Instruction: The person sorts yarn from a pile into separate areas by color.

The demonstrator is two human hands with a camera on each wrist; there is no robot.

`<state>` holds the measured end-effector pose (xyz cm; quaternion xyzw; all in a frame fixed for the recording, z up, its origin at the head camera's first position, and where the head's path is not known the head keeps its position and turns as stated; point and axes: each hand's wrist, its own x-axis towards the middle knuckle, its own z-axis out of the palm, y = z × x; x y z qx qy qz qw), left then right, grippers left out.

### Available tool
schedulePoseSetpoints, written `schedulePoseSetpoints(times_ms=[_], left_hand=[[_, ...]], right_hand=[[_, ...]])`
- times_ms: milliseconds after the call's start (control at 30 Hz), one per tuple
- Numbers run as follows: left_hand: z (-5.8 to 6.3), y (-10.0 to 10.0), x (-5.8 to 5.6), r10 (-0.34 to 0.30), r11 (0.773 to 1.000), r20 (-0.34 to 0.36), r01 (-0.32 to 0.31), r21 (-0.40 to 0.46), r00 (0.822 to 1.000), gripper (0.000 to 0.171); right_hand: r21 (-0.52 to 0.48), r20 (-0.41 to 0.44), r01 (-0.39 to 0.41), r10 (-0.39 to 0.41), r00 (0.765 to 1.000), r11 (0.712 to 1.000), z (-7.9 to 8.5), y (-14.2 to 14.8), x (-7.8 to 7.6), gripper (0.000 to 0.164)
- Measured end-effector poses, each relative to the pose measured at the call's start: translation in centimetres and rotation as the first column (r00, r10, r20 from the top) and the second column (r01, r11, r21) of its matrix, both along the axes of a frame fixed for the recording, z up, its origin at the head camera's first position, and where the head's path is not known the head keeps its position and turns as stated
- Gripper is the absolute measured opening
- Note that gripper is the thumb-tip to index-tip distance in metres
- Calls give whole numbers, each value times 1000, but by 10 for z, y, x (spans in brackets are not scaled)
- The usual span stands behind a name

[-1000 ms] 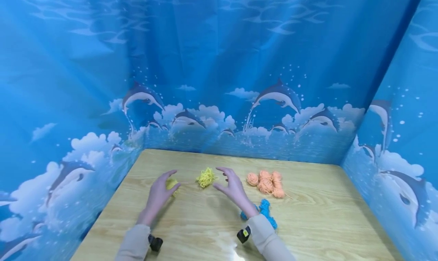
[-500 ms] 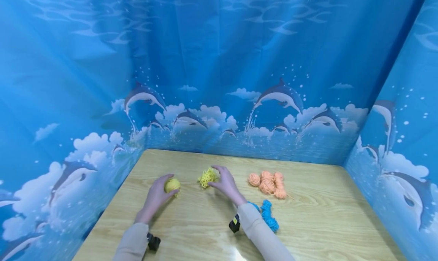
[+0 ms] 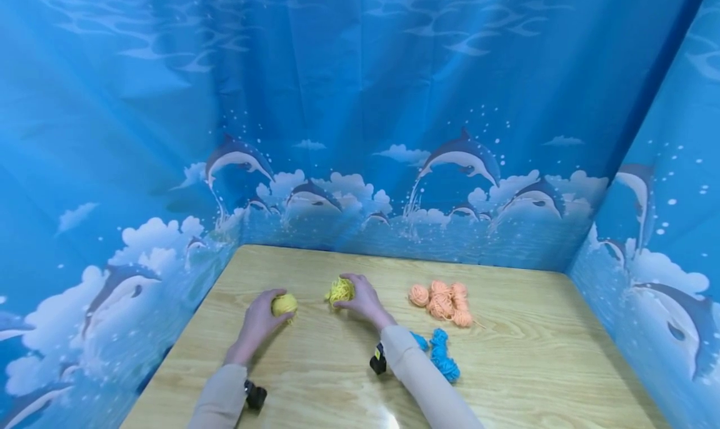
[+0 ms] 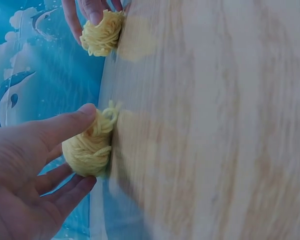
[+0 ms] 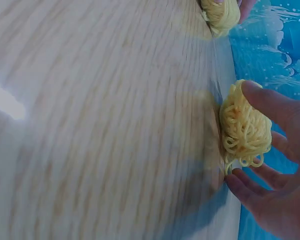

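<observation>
On the left of the table, my left hand (image 3: 260, 319) holds a round yellow yarn ball (image 3: 285, 304), thumb on one side and fingers on the other. The left wrist view shows the thumb lying on that yarn ball (image 4: 90, 152) and fingertips against its lower side. A looser yellow yarn bundle (image 3: 340, 291) with many loops lies a little to the right. Around it curls my right hand (image 3: 364, 301); in the right wrist view the thumb presses the looped bundle (image 5: 245, 127) and the fingers sit at its other side, near hanging loops. Both yarns rest on the table.
Peach yarn balls and bundles (image 3: 441, 302) lie right of my right hand. Blue yarn (image 3: 443, 357) lies nearer, partly behind my right sleeve (image 3: 427, 379). A blue dolphin-print curtain (image 3: 360, 166) borders the back and sides of the wooden table (image 3: 534, 354).
My right hand has moved left and its fingers have come round the looped yellow yarn. My left hand stays at the yellow ball, which shows more plainly now.
</observation>
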<state>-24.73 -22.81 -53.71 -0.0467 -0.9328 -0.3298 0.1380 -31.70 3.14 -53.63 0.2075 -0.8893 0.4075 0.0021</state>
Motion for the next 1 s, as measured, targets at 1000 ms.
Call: schedulePoseSetpoints(times_ms=[1000], left_hand=[[0, 2, 0, 33, 999, 34, -32, -24, 999, 53]], right_hand=[[63, -20, 28, -27, 999, 998, -2, -6, 3, 48]])
